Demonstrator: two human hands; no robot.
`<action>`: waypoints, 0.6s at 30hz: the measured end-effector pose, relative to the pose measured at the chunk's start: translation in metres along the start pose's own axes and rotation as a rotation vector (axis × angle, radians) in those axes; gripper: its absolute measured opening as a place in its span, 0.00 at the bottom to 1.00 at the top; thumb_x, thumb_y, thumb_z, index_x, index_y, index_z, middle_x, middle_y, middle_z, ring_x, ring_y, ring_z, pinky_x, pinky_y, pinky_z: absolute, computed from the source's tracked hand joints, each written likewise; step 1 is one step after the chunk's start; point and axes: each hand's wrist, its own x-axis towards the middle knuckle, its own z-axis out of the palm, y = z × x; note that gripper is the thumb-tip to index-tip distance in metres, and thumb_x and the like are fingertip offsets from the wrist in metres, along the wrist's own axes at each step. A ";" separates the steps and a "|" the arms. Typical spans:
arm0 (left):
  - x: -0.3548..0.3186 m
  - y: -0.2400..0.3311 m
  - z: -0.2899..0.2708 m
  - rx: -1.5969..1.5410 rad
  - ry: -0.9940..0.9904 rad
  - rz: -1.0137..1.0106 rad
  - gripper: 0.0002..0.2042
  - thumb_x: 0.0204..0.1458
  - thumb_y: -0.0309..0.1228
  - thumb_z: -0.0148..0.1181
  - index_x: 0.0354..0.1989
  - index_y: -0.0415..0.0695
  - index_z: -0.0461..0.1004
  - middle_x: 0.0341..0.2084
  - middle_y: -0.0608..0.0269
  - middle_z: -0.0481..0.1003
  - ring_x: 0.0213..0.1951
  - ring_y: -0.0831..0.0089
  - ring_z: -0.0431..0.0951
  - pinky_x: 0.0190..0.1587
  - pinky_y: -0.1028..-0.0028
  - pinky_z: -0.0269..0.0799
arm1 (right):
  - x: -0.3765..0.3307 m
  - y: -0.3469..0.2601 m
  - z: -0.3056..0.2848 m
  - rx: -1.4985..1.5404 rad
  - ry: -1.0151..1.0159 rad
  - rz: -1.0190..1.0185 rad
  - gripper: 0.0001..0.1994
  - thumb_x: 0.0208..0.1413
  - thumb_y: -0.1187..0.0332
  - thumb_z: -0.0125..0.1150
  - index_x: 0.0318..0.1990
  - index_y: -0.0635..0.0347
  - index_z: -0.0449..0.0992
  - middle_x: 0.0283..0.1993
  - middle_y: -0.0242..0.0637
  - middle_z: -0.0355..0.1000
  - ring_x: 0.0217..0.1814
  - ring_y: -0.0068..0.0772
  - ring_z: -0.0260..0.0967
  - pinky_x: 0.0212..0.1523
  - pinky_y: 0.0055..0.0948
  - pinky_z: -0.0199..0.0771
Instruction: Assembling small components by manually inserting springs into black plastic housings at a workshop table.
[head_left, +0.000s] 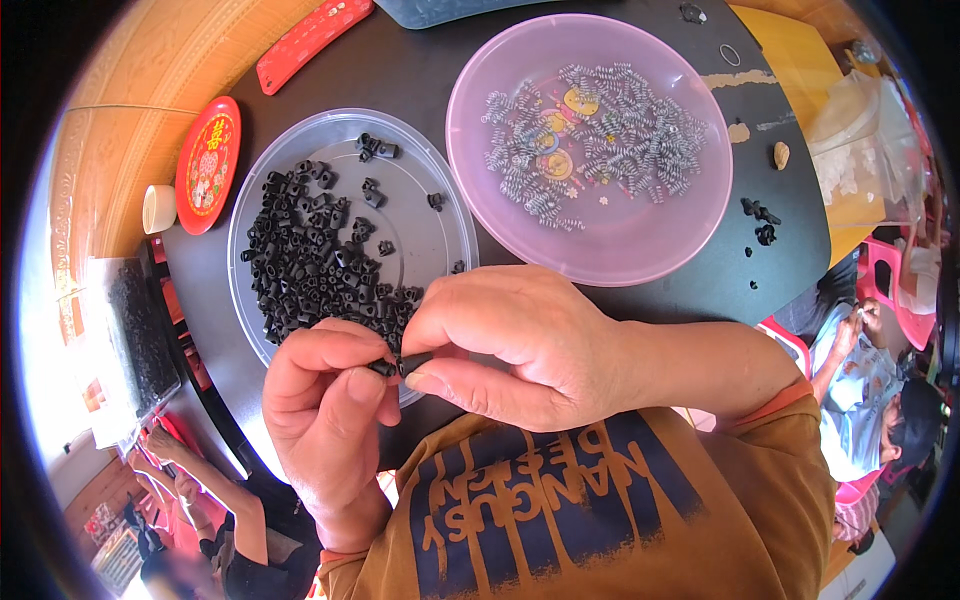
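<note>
My left hand (325, 405) is closed, its thumb and forefinger pinching a small black plastic part (382, 368). My right hand (515, 345) comes in from the right and pinches another dark piece (412, 364). The two pieces meet or nearly meet between my fingertips; whether they are joined I cannot tell. Both hands are over the near edge of a clear round plastic lid or tray (425, 235), which holds a heap of small black plastic parts (300, 255). Beyond my right hand stands a pink plastic basin (590, 262) with many small metal springs (655, 145) in it.
A red round tray (209, 165) and a white cup (159, 209) sit at the left. Loose black bits (765, 233) and a brown pebble-like lump (781, 155) lie on the dark table (400, 75)'s right side. Other people (880, 400) sit at the lower right and lower left.
</note>
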 end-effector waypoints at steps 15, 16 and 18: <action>-0.011 0.005 0.010 0.336 0.076 0.081 0.06 0.53 0.23 0.58 0.36 0.34 0.72 0.32 0.59 0.71 0.24 0.81 0.70 0.27 0.85 0.65 | 0.002 0.000 0.002 -0.301 0.051 -0.179 0.13 0.39 0.73 0.69 0.32 0.60 0.70 0.26 0.37 0.67 0.24 0.41 0.65 0.24 0.33 0.62; -0.011 0.004 0.012 0.362 0.102 0.111 0.05 0.53 0.22 0.57 0.36 0.34 0.71 0.33 0.58 0.71 0.25 0.81 0.71 0.28 0.85 0.67 | 0.002 0.001 0.002 -0.311 0.052 -0.190 0.14 0.38 0.73 0.69 0.32 0.60 0.70 0.26 0.36 0.67 0.24 0.40 0.65 0.24 0.33 0.62; -0.012 0.004 0.011 0.349 0.089 0.108 0.05 0.54 0.22 0.57 0.36 0.33 0.72 0.33 0.57 0.72 0.26 0.79 0.72 0.29 0.84 0.69 | 0.002 0.001 0.002 -0.322 0.055 -0.200 0.14 0.37 0.73 0.70 0.32 0.60 0.70 0.26 0.36 0.67 0.24 0.39 0.64 0.24 0.32 0.61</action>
